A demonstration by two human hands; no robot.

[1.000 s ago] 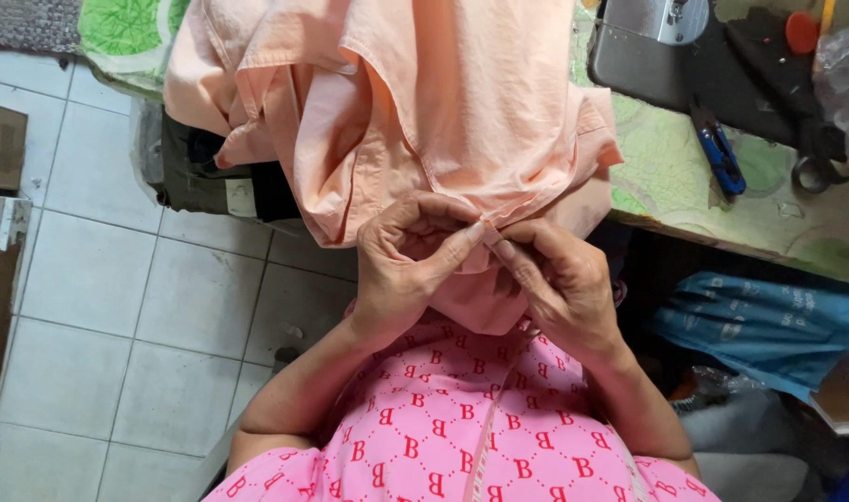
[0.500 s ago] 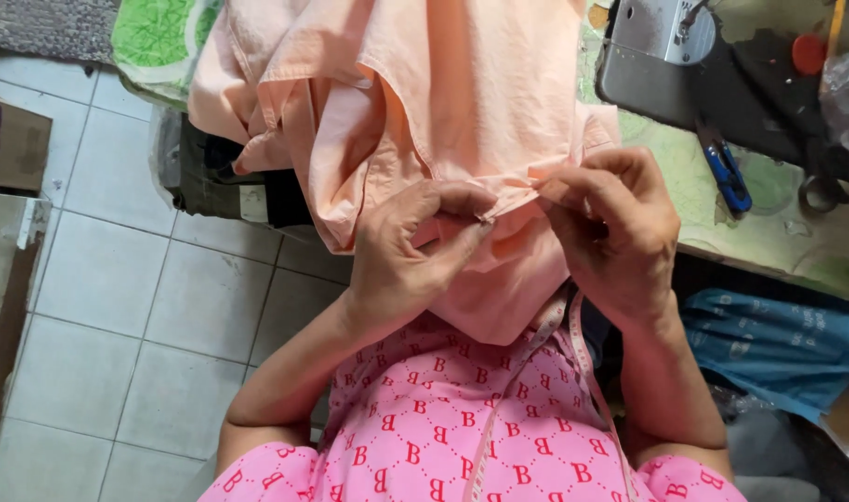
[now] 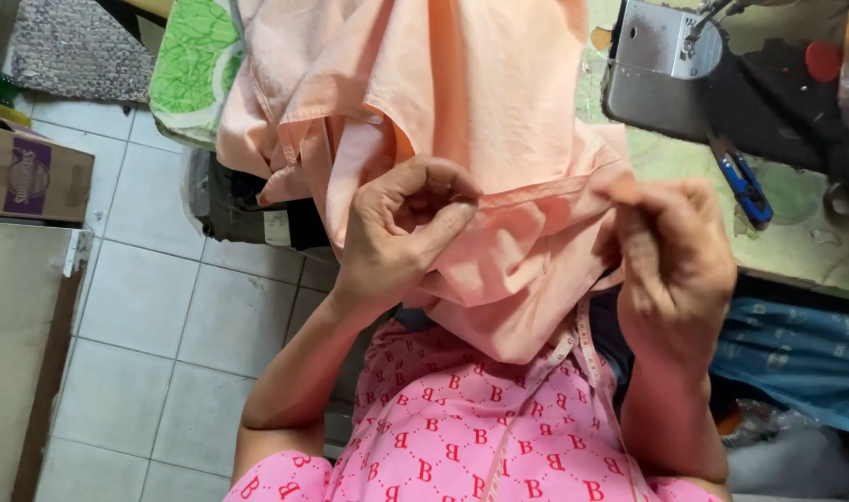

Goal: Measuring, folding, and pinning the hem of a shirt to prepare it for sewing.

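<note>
The peach cotton garment (image 3: 462, 112) hangs from the surface above both hands, its folded hem pinched taut between the left hand (image 3: 401, 232) and right hand (image 3: 671, 251), with blue-handled snips (image 3: 745, 186) just beyond the right.

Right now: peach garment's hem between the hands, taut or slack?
Taut. Left hand and right hand pinch the peach garment, hem straight between them.

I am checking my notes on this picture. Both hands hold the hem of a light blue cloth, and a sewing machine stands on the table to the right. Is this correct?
Not quite: the head view shows the cloth is peach-orange, not light blue. The rest stands: the left hand and the right hand both hold its hem, and the sewing machine stands on the table to the right.
</note>
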